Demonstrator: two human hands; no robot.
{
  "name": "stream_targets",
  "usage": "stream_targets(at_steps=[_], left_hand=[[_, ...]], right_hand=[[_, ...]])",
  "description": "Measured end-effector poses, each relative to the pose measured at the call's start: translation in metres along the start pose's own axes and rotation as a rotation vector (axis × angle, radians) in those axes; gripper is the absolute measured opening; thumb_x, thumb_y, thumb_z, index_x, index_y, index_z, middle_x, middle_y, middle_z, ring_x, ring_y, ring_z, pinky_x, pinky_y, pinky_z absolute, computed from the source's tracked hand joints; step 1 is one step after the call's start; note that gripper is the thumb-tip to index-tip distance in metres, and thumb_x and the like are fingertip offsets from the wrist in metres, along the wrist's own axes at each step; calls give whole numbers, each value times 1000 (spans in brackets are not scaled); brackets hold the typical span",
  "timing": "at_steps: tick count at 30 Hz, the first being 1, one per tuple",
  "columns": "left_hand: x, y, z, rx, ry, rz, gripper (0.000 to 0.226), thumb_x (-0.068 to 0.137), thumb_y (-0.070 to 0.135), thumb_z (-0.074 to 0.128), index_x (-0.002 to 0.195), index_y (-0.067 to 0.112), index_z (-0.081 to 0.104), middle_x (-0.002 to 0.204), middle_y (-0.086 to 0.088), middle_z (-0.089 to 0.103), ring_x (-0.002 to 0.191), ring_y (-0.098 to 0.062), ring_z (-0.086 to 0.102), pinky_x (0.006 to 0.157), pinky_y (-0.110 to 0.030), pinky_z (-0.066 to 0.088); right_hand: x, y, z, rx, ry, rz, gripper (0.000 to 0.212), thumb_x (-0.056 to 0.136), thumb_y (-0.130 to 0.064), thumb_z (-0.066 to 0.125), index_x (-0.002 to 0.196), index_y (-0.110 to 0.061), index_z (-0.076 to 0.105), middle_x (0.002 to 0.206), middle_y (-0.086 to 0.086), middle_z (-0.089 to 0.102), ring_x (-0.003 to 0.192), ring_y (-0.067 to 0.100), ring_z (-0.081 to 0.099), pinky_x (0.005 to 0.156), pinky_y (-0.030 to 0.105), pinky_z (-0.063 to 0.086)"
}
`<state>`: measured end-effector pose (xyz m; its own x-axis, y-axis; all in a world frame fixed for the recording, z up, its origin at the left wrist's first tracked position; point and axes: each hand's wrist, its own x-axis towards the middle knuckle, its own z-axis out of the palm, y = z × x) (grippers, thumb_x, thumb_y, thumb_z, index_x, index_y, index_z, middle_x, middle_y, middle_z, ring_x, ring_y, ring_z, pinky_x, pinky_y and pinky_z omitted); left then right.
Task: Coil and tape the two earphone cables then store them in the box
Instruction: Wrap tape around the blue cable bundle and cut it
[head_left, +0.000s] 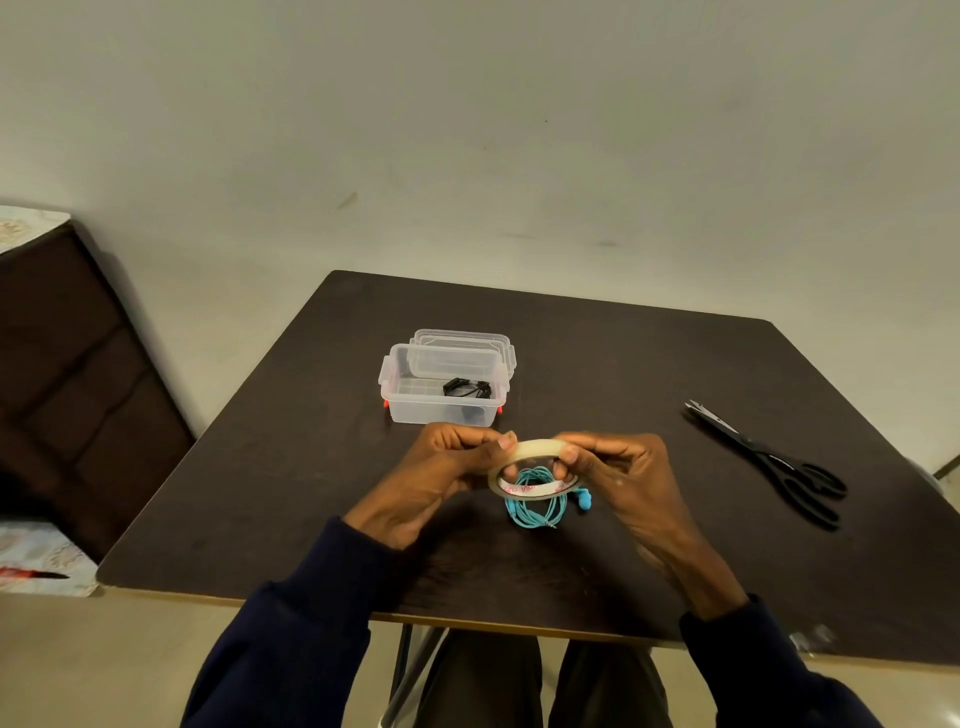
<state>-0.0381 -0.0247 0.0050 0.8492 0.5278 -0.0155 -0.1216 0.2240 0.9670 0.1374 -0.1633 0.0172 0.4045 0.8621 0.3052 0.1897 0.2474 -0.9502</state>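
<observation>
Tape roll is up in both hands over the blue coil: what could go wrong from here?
1. The blue earphone coil lies loose on the table, untaped; it may spring open.
2. Both the left hand and the right hand hold the tape roll, while the scissors lie off to the right, so cutting means letting go with one hand.

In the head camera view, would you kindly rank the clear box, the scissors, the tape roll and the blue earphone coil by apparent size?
1. Scissors, longest, though thin.
2. Clear box, shorter but bulkier, and farther away, so the top two are unsure.
3. Tape roll and blue earphone coil look alike; the roll is held nearer the camera, so no ranking.
</observation>
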Motion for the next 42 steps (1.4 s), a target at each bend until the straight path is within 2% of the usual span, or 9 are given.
stream_targets(at_steps=[7,11,15,19,26,33,37,39,42], left_hand=[[-3,0,-4,-335,-195,-85,38,87,16,75,121,1,70,105,-15,73,100,-21,70,95,-34,56],[-5,2,5,-413,-169,-107,31,78,12,73,107,0,76,102,-19,69,85,-17,71,90,-34,59],[-4,4,14,-523,-61,-183,17,69,5,76,85,0,79,94,-21,68,67,-14,68,72,-31,61],[-6,9,17,-433,10,-225,8,76,9,77,79,3,81,87,-17,72,71,-16,67,69,-27,60],[-7,13,24,-234,52,-224,17,71,21,72,76,9,82,78,-10,74,60,-11,65,72,-27,60],[-8,11,29,-699,3,-219,15,77,3,75,88,-7,78,88,-20,68,67,-17,67,76,-34,60],[-5,11,31,-703,17,-151,28,71,8,76,96,-6,77,91,-17,70,69,-14,67,81,-34,60],[-4,8,30,-698,71,-153,34,72,8,77,102,-7,74,86,-14,72,66,-13,66,76,-32,61],[-2,7,27,-638,129,-169,20,78,7,75,96,-3,75,85,-16,72,62,-13,64,69,-29,59]], right_hand=[[2,7,2,317,38,97,46,74,-37,85,105,-4,76,82,15,72,76,20,69,76,30,58],[2,6,1,343,80,116,30,75,-28,77,100,-10,79,96,17,75,88,24,73,79,30,60],[2,3,3,288,49,87,38,75,-35,82,102,-8,78,93,20,74,87,29,70,82,35,60],[0,4,-2,227,8,84,27,81,-24,75,104,-9,78,85,15,74,80,23,72,80,33,61],[-1,-4,-5,-20,-41,-38,23,85,-16,67,99,-30,79,95,5,78,88,19,75,74,21,58],[1,8,10,420,142,105,26,83,-13,65,101,3,74,101,36,61,96,43,58,84,43,59],[4,13,19,640,235,184,39,85,-16,63,110,14,63,105,33,55,100,41,53,94,48,56],[3,14,18,604,230,186,35,86,-18,63,108,8,68,105,30,64,100,37,63,91,46,58],[-1,11,7,221,115,61,23,93,-19,58,108,-11,75,109,12,74,102,28,71,84,35,60]])
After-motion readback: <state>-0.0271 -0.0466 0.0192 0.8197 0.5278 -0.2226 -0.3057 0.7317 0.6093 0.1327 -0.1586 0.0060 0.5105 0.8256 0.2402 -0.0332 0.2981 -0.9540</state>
